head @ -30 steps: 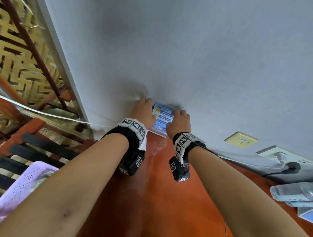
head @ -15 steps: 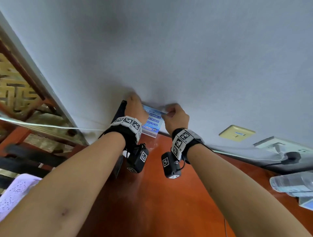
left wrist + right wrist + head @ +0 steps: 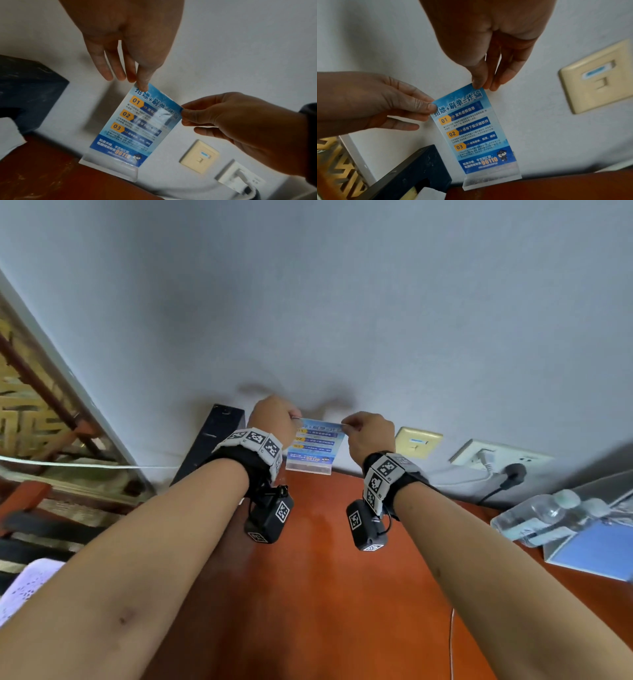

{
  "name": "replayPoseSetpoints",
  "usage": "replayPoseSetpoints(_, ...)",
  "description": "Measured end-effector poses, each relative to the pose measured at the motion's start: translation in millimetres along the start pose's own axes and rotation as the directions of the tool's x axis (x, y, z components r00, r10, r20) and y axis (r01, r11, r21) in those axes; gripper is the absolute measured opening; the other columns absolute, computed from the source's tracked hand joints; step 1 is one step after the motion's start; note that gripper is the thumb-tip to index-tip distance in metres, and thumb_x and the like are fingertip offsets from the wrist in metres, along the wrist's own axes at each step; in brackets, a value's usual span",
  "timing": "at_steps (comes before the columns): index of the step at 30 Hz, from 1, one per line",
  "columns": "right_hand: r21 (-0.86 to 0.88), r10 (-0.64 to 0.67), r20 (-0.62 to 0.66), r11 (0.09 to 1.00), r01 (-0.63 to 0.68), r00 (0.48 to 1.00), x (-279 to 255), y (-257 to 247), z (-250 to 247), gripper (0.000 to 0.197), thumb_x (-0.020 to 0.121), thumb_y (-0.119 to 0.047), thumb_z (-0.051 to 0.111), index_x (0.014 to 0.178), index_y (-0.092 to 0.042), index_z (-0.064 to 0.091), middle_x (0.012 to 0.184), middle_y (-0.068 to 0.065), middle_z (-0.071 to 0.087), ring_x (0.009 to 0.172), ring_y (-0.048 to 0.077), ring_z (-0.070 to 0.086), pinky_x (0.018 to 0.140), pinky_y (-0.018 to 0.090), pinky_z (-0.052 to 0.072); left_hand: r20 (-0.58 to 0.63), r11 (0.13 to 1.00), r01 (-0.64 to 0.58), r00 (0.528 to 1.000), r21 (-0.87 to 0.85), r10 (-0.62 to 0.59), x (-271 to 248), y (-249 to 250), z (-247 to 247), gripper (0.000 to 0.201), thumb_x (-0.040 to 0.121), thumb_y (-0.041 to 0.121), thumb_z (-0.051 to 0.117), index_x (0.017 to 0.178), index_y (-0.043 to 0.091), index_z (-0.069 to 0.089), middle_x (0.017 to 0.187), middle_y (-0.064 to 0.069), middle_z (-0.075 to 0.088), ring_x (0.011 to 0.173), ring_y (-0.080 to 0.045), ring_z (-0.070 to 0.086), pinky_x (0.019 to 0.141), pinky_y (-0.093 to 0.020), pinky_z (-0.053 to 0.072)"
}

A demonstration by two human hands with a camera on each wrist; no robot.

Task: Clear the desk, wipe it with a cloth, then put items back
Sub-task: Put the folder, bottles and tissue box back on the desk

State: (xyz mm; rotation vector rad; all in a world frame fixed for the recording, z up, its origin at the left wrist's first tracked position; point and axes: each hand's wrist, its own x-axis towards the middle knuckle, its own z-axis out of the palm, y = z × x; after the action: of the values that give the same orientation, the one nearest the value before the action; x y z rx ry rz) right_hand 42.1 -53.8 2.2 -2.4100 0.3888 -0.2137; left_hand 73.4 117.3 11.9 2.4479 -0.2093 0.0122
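A clear acrylic sign stand holding a blue leaflet point(image 3: 313, 445) stands upright at the back edge of the red-brown desk point(image 3: 308, 594), against the grey wall. My left hand point(image 3: 274, 417) pinches its top left corner between thumb and fingertips point(image 3: 142, 82). My right hand point(image 3: 368, 433) pinches the top right corner point(image 3: 478, 82). Both wrist views show the sign point(image 3: 133, 128) point(image 3: 474, 135) with its clear base resting on the desk edge. No cloth is in view.
A black box point(image 3: 212, 440) stands left of the sign at the wall. Wall sockets point(image 3: 418, 441) with a plugged cable point(image 3: 510, 472) sit to the right. Water bottles point(image 3: 541, 518) and a blue-faced stand point(image 3: 596, 553) lie far right. A lilac basket point(image 3: 27, 583) is low left.
Both hands have slid from the sign's sides up to its top corners. The view has swung right, and the black box now shows beside the sign.
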Motion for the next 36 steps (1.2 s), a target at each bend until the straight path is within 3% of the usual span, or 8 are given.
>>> replayPoseSetpoints(6, -0.061, 0.028, -0.067, 0.998, -0.032, 0.997, -36, 60, -80, 0.015, 0.091, -0.018, 0.060, 0.099, -0.017, 0.074, 0.102, 0.004, 0.073, 0.098, 0.022, 0.064, 0.083, 0.030, 0.050, 0.086, 0.992, -0.122, 0.989, 0.028, 0.119, -38, 84, 30, 0.015, 0.088, 0.016, 0.063, 0.084, 0.011, 0.076, 0.084, -0.005, 0.070, 0.079, -0.024, 0.063, 0.074, -0.032, 0.053)
replayPoseSetpoints(10, -0.119, 0.049, -0.085, 0.991, -0.059, 0.995, -52, 111, -134, 0.015, 0.092, -0.019, 0.060, 0.099, -0.020, 0.074, 0.101, 0.003, 0.072, 0.099, 0.022, 0.063, 0.080, 0.027, 0.046, 0.169, 0.981, -0.179, 0.972, 0.071, 0.165, -62, 139, 69, 0.022, 0.086, 0.010, 0.058, 0.067, 0.021, 0.060, 0.067, -0.004, 0.051, 0.064, -0.021, 0.045, 0.061, -0.029, 0.044)
replayPoseSetpoints(13, -0.190, 0.057, -0.067, 0.979, -0.069, 0.996, -59, 151, -170, 0.016, 0.091, -0.019, 0.060, 0.098, -0.022, 0.074, 0.101, 0.000, 0.071, 0.099, 0.019, 0.062, 0.075, 0.025, 0.039, 0.200, 0.978, -0.201, 0.962, 0.056, 0.186, -77, 175, 98, 0.022, 0.085, 0.005, 0.055, 0.078, 0.013, 0.075, 0.076, -0.005, 0.065, 0.072, -0.024, 0.057, 0.068, -0.032, 0.053)
replayPoseSetpoints(17, -0.224, 0.078, -0.038, 0.971, -0.084, 0.996, -61, 202, -207, 0.013, 0.089, -0.019, 0.062, 0.092, -0.025, 0.073, 0.102, 0.002, 0.069, 0.093, 0.019, 0.062, 0.078, 0.028, 0.048, 0.245, 0.968, -0.240, 0.945, 0.075, 0.215, -90, 214, 139, 0.022, 0.087, 0.006, 0.052, 0.082, 0.009, 0.074, 0.082, -0.005, 0.068, 0.078, -0.024, 0.062, 0.072, -0.036, 0.054)
replayPoseSetpoints(21, -0.333, 0.048, -0.023, 0.942, -0.052, 0.999, -57, 244, -227, 0.011, 0.088, -0.024, 0.065, 0.093, -0.024, 0.075, 0.100, 0.004, 0.066, 0.091, 0.024, 0.062, 0.074, 0.030, 0.048, 0.294, 0.953, -0.272, 0.929, 0.133, 0.224, -94, 242, 175, 0.024, 0.091, 0.009, 0.052, 0.090, 0.010, 0.076, 0.092, -0.006, 0.071, 0.086, -0.025, 0.065, 0.075, -0.035, 0.056)
replayPoseSetpoints(23, -0.381, 0.003, -0.014, 0.925, -0.008, 1.000, -53, 260, -235, 0.012, 0.089, -0.024, 0.065, 0.095, -0.023, 0.076, 0.104, 0.004, 0.066, 0.097, 0.025, 0.059, 0.083, 0.033, 0.049, 0.301, 0.951, -0.266, 0.930, 0.157, 0.210, -93, 252, 190, 0.024, 0.091, 0.009, 0.052, 0.092, 0.011, 0.076, 0.097, -0.007, 0.071, 0.089, -0.026, 0.065, 0.077, -0.035, 0.056)
replayPoseSetpoints(27, -0.471, -0.094, 0.031, 0.877, 0.097, 0.995, -41, 284, -243, 0.015, 0.090, -0.026, 0.063, 0.098, -0.023, 0.075, 0.114, -0.004, 0.066, 0.119, 0.021, 0.044, 0.096, 0.037, 0.039, 0.313, 0.956, -0.230, 0.935, 0.185, 0.164, -85, 267, 215, 0.023, 0.093, 0.013, 0.053, 0.097, 0.017, 0.075, 0.103, -0.006, 0.070, 0.095, -0.025, 0.063, 0.082, -0.037, 0.055)
replayPoseSetpoints(36, -0.474, -0.115, 0.091, 0.868, 0.145, 0.989, -12, 324, -238, 0.017, 0.092, -0.025, 0.060, 0.099, -0.026, 0.075, 0.118, -0.008, 0.064, 0.121, 0.018, 0.041, 0.094, 0.034, 0.032, 0.340, 0.954, -0.220, 0.930, 0.205, 0.142, -63, 277, 251, 0.021, 0.094, 0.013, 0.056, 0.101, 0.013, 0.075, 0.106, -0.004, 0.071, 0.101, -0.023, 0.061, 0.088, -0.037, 0.052)
